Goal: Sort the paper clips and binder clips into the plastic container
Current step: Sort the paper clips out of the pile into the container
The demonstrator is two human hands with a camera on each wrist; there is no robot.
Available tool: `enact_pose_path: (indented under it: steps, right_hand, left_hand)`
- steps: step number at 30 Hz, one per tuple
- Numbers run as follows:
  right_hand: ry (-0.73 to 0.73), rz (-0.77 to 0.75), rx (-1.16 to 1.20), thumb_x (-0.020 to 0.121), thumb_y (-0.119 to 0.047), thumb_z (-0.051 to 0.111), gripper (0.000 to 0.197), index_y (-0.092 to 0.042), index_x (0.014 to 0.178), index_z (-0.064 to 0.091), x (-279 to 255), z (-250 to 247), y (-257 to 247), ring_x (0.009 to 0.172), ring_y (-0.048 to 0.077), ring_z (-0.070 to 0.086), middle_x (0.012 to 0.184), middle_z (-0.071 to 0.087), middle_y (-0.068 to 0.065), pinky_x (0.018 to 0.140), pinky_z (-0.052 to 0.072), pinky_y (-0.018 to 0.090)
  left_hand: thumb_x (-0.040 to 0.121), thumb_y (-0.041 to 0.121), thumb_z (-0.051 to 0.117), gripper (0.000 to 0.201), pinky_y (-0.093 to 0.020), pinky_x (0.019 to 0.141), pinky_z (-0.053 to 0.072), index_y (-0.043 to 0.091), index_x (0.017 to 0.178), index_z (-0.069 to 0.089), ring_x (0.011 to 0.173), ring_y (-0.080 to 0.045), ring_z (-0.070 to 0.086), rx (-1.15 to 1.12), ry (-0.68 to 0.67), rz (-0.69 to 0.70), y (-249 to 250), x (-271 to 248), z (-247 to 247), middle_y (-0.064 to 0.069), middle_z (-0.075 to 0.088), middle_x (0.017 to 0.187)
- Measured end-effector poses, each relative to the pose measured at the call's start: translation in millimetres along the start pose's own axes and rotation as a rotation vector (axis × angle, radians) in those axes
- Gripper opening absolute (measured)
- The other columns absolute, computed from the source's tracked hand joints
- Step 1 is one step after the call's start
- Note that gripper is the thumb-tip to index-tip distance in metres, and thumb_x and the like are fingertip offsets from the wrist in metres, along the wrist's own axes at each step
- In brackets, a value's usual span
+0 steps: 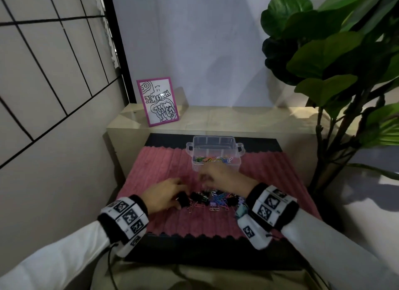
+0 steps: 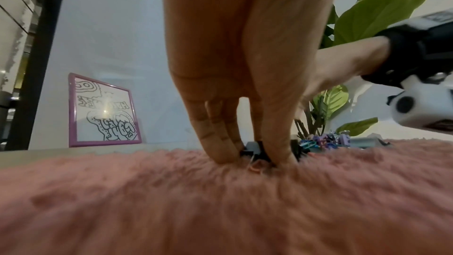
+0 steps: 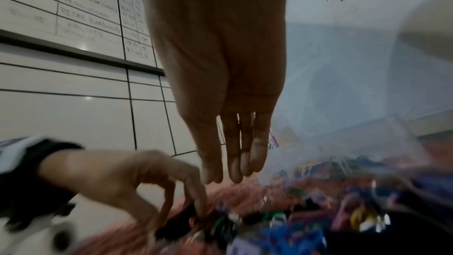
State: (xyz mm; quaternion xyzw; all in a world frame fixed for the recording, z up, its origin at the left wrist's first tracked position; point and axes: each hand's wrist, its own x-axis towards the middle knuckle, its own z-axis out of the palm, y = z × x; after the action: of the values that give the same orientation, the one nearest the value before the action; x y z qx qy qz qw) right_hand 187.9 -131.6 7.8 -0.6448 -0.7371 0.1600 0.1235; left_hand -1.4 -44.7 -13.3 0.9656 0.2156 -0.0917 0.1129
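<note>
Nearest the front edge of the pink mat (image 1: 194, 220) we've got the loose pile of clips (image 1: 212, 200), paper clips and binder clips mixed, sitting roughly mid-width.

Our left hand (image 1: 164, 195) is down at the pile's left end. Left wrist view shows thumb and fingers (image 2: 215, 141) pressed into the plush either side of a black binder clip (image 2: 253, 149), pinching it. Likely reason for the steep, from-above approach: the pile of the mat swallows small parts, so fingertips have to dig in around the clip. A pink paper clip (image 2: 255, 169) lies right under it and could snag and ride along.

Our right hand (image 1: 222, 177) is above the pile, between it and the container. Right wrist view: fingers (image 3: 235, 154) straight, close together, nothing in them. That view is motion-blurred, so the hand looks to be in transit; we can't tell which way.

Further back, touching nothing, the clear plastic container (image 1: 234, 162) stands on the mat's far edge, lid off, divided inside. Coloured paper clips (image 1: 212, 159) already fill the near compartment; far compartments look bare, hard to be sure through the plastic. Our read: binder clips go in a far one, and most of the sorting is left.

Behind, on the ledge: framed drawing (image 1: 158, 101) left, plant (image 1: 336, 52) right.
</note>
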Motion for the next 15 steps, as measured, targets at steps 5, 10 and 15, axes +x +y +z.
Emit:
enact_pose_path:
  steps: [5, 10, 15]
  right_hand:
    - [-0.204, -0.036, -0.09, 0.078, -0.023, 0.07, 0.04, -0.014, 0.114, 0.054, 1.3, 23.4, -8.4, 0.102, 0.021, 0.049, 0.109, 0.058, 0.008, 0.084, 0.044, 0.04]
    - [-0.163, 0.035, 0.054, 0.082, -0.014, 0.066, 0.03, -0.015, 0.111, 0.057, 4.6, 18.9, -4.7, 0.084, 0.018, 0.057, 0.098, 0.065, 0.008, 0.074, 0.048, 0.032]
    - [-0.074, 0.129, 0.243, 0.087, -0.004, 0.058, 0.021, -0.007, 0.107, 0.063, 7.0, 11.7, 2.9, 0.079, 0.018, 0.065, 0.095, 0.071, 0.014, 0.078, 0.053, 0.032]
  left_hand:
    - [0.076, 0.024, 0.069, 0.037, -0.026, 0.077, 0.044, 0.017, 0.111, 0.058, 0.096, -0.018, 0.058, -0.121, 0.025, 0.039, -5.4, 6.6, -5.5, -0.004, 0.062, 0.109]
    - [0.078, 0.021, 0.07, 0.047, -0.003, 0.072, 0.04, 0.021, 0.122, 0.053, 0.083, -0.005, 0.059, -0.392, 0.12, -0.092, -26.3, 1.3, -16.3, 0.003, 0.065, 0.106]
    - [0.079, 0.022, 0.069, 0.039, -0.009, 0.069, 0.043, 0.019, 0.116, 0.057, 0.083, -0.011, 0.058, -0.367, 0.133, -0.205, -41.4, 3.4, -16.9, 0.0, 0.065, 0.106]
